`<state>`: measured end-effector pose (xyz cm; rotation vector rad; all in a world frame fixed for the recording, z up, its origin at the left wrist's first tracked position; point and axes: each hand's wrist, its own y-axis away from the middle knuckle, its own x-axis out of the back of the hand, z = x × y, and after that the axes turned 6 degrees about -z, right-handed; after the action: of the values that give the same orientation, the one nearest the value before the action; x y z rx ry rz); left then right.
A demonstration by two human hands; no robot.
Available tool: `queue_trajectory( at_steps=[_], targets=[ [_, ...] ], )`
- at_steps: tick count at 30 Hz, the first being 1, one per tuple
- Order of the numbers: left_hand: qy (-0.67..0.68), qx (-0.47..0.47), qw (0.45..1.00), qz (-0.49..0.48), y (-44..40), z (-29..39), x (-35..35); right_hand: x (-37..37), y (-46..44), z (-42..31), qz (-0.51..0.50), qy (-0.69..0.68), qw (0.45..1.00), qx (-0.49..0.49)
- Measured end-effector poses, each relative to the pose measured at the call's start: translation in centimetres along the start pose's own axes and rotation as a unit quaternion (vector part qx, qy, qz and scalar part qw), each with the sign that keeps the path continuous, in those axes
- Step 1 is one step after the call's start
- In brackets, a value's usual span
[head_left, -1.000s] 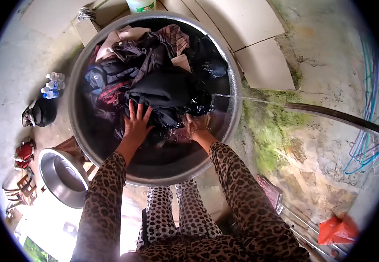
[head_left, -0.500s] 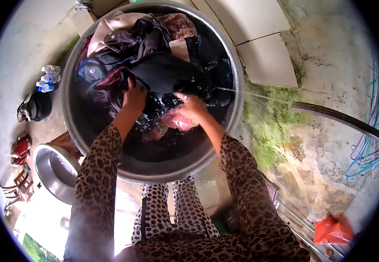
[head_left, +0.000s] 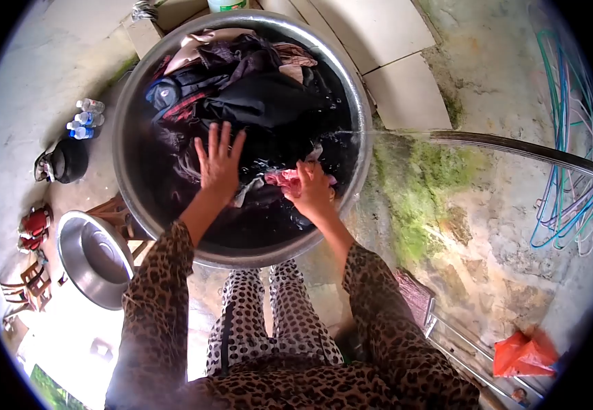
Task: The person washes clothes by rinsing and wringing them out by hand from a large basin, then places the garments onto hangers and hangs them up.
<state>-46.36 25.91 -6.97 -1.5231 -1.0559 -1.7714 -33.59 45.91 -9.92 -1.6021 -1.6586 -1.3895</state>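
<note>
Currently reaching into a lg, round, grey metal tub (head_left: 121,130) of dark water (head_left: 248,236). Spreading left hand (head_left: 220,174) palm-down, grip wide, by wet, bunched black fabric (head_left: 262,99). Touching wet, pinkish-red cloth (head_left: 281,180), in tub's RH half, w/ right hand (head_left: 315,190); can't tell if holding it or just resting there.

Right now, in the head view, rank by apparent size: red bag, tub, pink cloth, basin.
1. Tub
2. Basin
3. Red bag
4. Pink cloth, by its visible part only; the right hand hides some.
</note>
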Motion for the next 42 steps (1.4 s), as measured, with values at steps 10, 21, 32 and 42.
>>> queue_trajectory(
  at_steps=[10,21,32,42],
  targets=[
    [-0.065,-0.116,0.978,-0.16,4.0,0.2,-4.8,-12.8,-6.0,4.3,-0.193,0.286,0.937,-0.048],
    [0.39,0.075,0.902,-0.173,5.9,0.9,-5.3,7.4,-5.5,-2.9,-0.129,-0.224,0.965,-0.032],
    [0.956,-0.02,-0.107,-0.273,6.8,4.9,2.9,16.2,11.1,-18.2,0.11,-0.23,0.906,0.339],
    [0.965,0.018,0.262,-0.019,7.9,3.0,-4.7,5.3,5.0,-17.4,0.201,-0.274,0.919,0.197]
  ],
)
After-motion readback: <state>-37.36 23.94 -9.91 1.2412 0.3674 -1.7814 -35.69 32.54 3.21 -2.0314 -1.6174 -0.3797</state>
